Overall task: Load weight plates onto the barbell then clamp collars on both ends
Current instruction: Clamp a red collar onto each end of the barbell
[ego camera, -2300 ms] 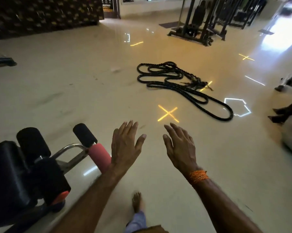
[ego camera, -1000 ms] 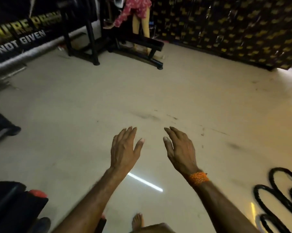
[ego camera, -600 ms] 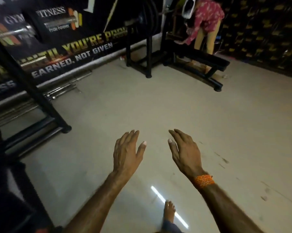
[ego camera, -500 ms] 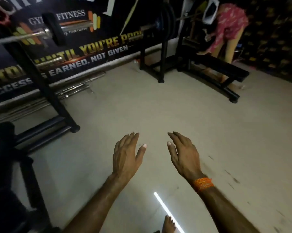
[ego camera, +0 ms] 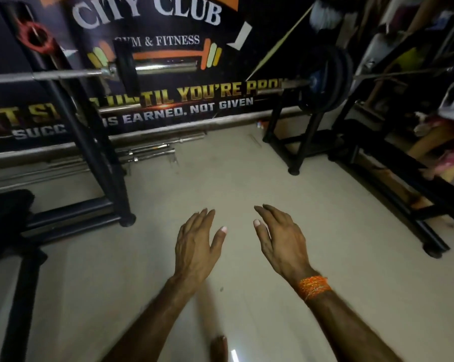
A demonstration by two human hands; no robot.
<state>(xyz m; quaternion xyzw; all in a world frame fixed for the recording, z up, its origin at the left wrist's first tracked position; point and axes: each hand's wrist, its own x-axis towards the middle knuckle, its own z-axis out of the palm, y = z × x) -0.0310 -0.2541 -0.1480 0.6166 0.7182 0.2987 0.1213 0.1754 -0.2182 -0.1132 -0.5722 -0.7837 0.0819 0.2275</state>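
Note:
A steel barbell (ego camera: 64, 73) lies across a black rack at upper left, with one thin black plate (ego camera: 125, 69) on its right sleeve (ego camera: 166, 67). A red collar (ego camera: 35, 37) hangs on the rack upright above it. Further right, a second bar (ego camera: 280, 86) carries thick black plates (ego camera: 325, 79) on another stand. My left hand (ego camera: 196, 246) and my right hand (ego camera: 280, 244) float over the floor, palms down, fingers straight, holding nothing. An orange thread band circles my right wrist.
The black rack's foot (ego camera: 126, 220) stands left of my hands. Spare bars (ego camera: 147, 152) lie on the floor by the banner wall. A black bench frame (ego camera: 403, 194) runs along the right, with a person partly visible at the far right edge.
The view has swung left from the battle rope and open floor to the racks and banner wall, and come closer. Both hands stay open and empty in front of me.

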